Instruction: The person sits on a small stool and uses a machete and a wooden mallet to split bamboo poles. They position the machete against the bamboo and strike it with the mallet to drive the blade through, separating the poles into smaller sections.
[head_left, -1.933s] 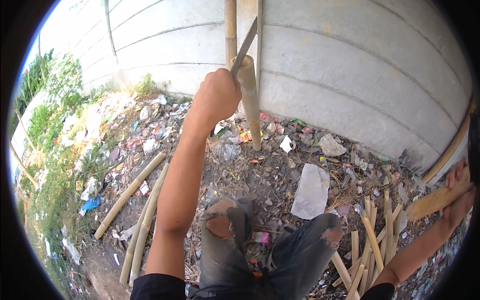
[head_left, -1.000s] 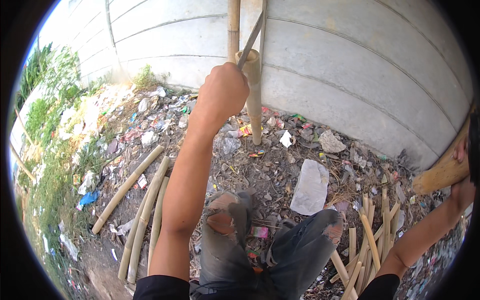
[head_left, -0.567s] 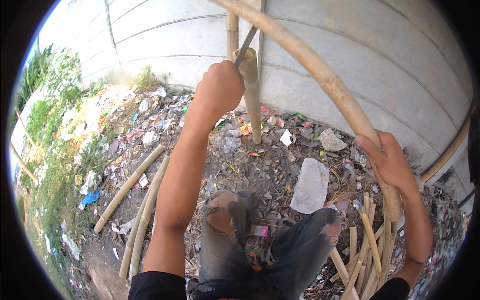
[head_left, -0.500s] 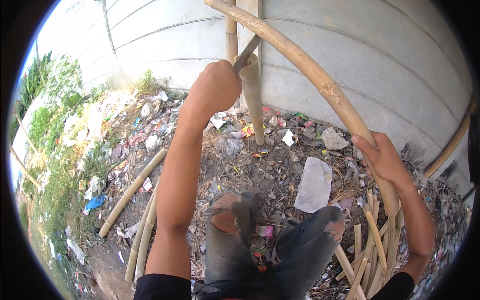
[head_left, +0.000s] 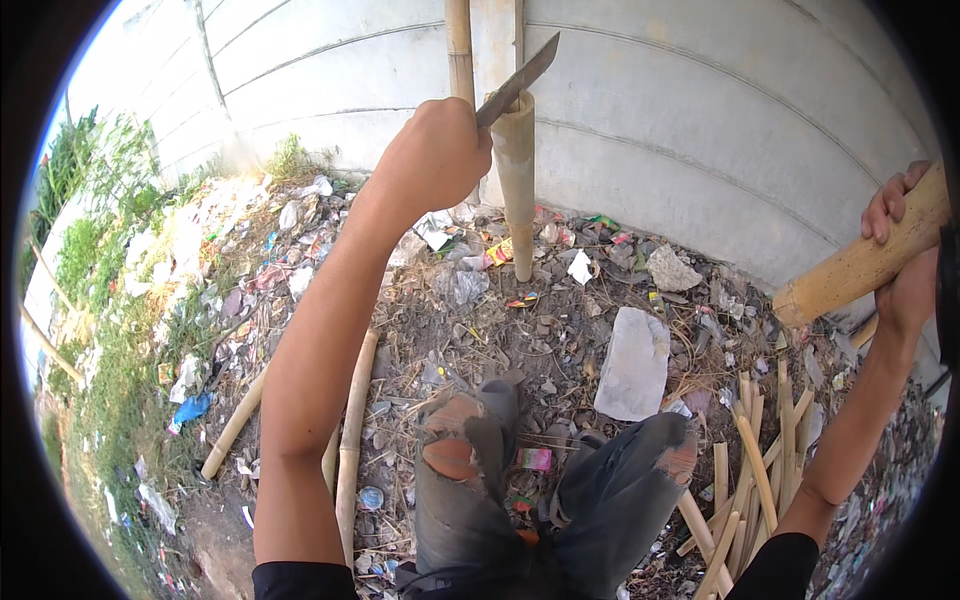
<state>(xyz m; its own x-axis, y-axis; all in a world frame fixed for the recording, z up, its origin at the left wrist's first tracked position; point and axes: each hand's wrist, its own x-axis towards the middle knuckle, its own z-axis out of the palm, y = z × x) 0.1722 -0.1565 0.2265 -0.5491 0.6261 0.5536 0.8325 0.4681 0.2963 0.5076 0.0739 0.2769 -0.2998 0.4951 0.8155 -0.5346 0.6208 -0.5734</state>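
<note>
My left hand [head_left: 437, 155] is closed round the handle of a machete, its arm stretched forward. The dark machete blade [head_left: 535, 65] points up and right and crosses the top of an upright bamboo post [head_left: 517, 165]; I cannot tell whether it touches. At the right edge, my right hand [head_left: 905, 290] grips a thick yellowish bamboo pole [head_left: 850, 275] from below, with fingers showing over its upper side. The pole slants, its near cut end lower and to the left, and its other end runs out of view.
A pale concrete wall [head_left: 680, 100] rises behind, with another bamboo pole [head_left: 459, 50] against it. Litter covers the ground. A flat grey slab [head_left: 632, 365] lies before my knees. Split bamboo pieces [head_left: 745, 480] are heaped at right; a bamboo length [head_left: 355, 440] lies at left.
The bamboo pole has swung away from in front of the wall to the far right, with my right hand moving up and right. The machete has shifted slightly right and up.
</note>
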